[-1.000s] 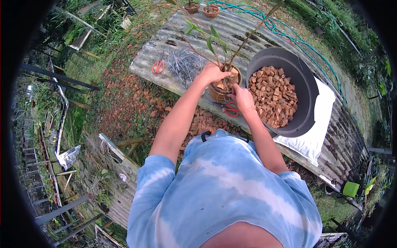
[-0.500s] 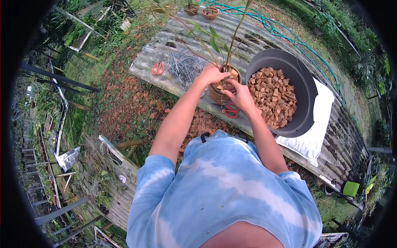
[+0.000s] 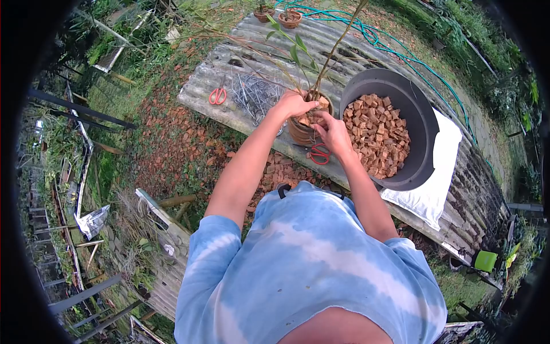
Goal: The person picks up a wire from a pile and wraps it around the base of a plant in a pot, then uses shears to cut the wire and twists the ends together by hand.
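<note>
A brown clay pot point(image 3: 302, 135) stands near the front edge of the corrugated sheet, with a tall leafy plant point(image 3: 323, 70) in it and coconut husk chunks point(image 3: 323, 102) around the plant's base. My left hand point(image 3: 293, 105) is closed about the base of the plant, its thumb stretched over the pot's top; the other fingers are partly hidden. At the pot's right rim my right hand point(image 3: 334, 134) has its thumb and fingers pinched together. Whatever lies between them is too small to make out. Red-handled scissors point(image 3: 319, 153) lie just in front of the pot.
To the right, a large dark tub point(image 3: 421, 163) holds many husk chunks point(image 3: 378, 135) and rests partly on a white sack point(image 3: 444, 189). Wire pieces point(image 3: 255, 97) and other red-handled scissors point(image 3: 217, 96) lie left. Small pots point(image 3: 290, 19) and a green hose point(image 3: 372, 34) are behind.
The plant's tall stem leans further right at its top, and its leaves have shifted slightly. Both hands stay at the pot, with only small finger movement.
</note>
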The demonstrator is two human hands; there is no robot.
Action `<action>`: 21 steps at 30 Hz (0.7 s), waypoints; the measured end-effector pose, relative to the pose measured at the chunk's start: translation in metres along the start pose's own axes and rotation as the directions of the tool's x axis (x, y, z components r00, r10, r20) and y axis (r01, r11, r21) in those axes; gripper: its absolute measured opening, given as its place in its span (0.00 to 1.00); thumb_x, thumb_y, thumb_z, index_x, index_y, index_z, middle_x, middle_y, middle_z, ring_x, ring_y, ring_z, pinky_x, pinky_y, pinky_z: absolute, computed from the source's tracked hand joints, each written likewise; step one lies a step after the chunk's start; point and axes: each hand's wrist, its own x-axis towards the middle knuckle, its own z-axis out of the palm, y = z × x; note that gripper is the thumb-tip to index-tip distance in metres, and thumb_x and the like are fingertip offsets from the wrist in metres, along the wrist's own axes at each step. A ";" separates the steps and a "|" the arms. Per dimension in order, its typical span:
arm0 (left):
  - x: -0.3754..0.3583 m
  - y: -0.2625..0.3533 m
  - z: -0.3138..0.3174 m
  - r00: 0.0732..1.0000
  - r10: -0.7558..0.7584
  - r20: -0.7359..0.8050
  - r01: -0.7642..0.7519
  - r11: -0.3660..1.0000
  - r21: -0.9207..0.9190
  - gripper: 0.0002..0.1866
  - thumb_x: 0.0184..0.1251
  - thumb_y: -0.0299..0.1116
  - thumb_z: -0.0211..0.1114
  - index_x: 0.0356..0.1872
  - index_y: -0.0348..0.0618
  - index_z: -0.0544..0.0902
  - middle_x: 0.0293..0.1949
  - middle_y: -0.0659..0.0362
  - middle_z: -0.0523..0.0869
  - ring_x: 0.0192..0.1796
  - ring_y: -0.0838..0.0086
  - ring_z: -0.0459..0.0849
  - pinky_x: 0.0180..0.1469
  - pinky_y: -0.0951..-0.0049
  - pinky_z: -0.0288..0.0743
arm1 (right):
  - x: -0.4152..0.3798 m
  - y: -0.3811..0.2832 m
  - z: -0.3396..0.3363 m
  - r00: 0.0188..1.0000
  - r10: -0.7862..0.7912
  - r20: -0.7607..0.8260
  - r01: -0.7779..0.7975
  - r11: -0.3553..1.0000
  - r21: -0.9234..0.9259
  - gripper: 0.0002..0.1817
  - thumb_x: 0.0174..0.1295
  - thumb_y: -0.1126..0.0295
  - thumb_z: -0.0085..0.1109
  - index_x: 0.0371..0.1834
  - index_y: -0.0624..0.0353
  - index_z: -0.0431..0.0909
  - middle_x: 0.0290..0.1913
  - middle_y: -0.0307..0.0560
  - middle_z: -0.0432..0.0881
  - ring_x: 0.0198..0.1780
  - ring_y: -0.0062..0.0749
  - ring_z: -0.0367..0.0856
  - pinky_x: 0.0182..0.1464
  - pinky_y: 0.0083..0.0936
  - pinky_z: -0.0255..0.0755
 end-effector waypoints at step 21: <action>-0.010 0.003 -0.004 0.999 -0.030 0.045 0.032 0.999 -0.037 0.41 0.63 0.71 0.63 0.54 0.37 0.88 0.52 0.38 0.88 0.59 0.47 0.86 0.61 0.57 0.79 | 0.001 0.000 0.002 0.993 0.112 -0.037 -0.112 0.994 0.022 0.14 0.61 0.69 0.75 0.45 0.64 0.83 0.31 0.56 0.88 0.33 0.46 0.88 0.39 0.38 0.77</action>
